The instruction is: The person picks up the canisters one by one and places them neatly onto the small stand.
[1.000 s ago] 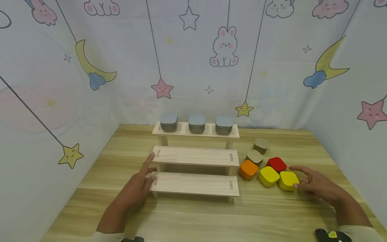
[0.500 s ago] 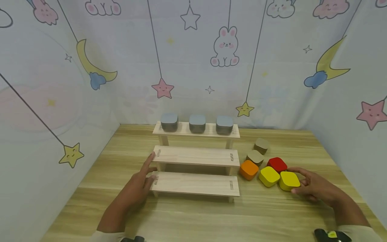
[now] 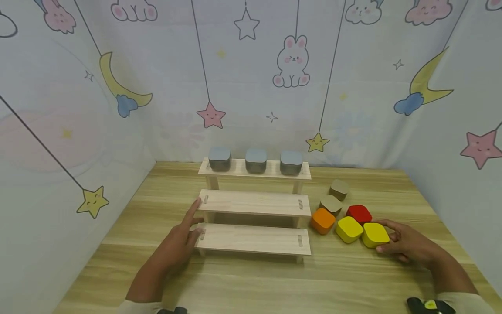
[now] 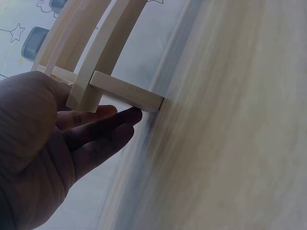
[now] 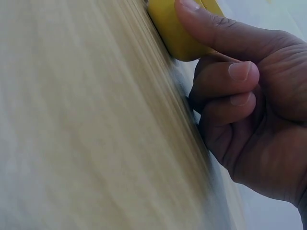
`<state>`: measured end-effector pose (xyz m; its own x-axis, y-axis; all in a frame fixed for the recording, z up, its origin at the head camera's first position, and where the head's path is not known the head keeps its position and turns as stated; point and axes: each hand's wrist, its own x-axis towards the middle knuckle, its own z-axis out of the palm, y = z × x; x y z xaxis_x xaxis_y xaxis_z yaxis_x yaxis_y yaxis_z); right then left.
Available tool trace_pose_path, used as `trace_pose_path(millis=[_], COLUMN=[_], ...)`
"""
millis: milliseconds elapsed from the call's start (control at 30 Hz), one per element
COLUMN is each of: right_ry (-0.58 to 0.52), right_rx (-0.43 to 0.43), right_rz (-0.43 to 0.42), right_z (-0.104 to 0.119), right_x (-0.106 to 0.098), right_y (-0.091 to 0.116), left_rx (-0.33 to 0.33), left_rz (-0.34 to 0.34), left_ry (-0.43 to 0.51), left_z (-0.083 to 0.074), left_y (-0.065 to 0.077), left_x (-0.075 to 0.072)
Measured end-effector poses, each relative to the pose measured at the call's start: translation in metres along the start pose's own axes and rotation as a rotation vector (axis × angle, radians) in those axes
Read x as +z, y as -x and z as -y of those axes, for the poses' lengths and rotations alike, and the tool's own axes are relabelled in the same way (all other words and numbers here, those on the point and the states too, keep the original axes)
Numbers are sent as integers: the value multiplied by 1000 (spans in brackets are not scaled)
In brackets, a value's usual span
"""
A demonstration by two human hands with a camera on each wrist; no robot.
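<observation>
My right hand (image 3: 412, 244) holds a yellow rounded block (image 3: 375, 235) at its right side, thumb in front and index finger behind. In the right wrist view, the thumb lies along the yellow block and the other fingers are curled. My left hand (image 3: 178, 244) touches the left end of a three-tier wooden stand (image 3: 255, 238); its index finger reaches the middle tier and its thumb the lowest. In the left wrist view, the left hand's lower fingers (image 4: 103, 143) extend loosely beside the stand's leg. Three grey blocks (image 3: 256, 161) stand in a row on the top tier.
Right of the stand sit another yellow block (image 3: 348, 230), a red block (image 3: 359, 213), an orange block (image 3: 323, 221) and two tan blocks (image 3: 330, 204), close together. A wood-grain table (image 3: 251, 288) lies beneath. White printed cloth (image 3: 251, 96) walls the back and sides.
My right thumb and index finger have closed in on the yellow block's right side from a looser reach. The left hand, stand and other blocks stay as they were.
</observation>
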<state>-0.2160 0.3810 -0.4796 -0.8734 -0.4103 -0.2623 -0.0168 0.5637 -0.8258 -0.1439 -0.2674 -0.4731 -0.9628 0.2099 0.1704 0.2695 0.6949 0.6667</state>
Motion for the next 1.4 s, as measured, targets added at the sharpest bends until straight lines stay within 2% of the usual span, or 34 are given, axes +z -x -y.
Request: trace_pose_path(millis=[233, 500, 800, 1000, 1400], right_ry=[-55, -104, -124, -133, -80], right_rx=[7, -45, -50, -84, -83], right_rz=[40, 82, 98, 111, 19], right_z=[1, -2, -5, -2, 6], right_x=[1, -1, -3, -5, -8], right_y=[3, 4, 6, 10, 15], left_rx=[5, -4, -11, -18, -26], left_rz=[8, 15, 18, 19, 21], left_ry=[12, 9, 11, 15, 0], left_z=[1, 0, -1, 0, -3], left_y=[-1, 0, 0, 1, 2], left_x=[1, 0, -1, -1, -3])
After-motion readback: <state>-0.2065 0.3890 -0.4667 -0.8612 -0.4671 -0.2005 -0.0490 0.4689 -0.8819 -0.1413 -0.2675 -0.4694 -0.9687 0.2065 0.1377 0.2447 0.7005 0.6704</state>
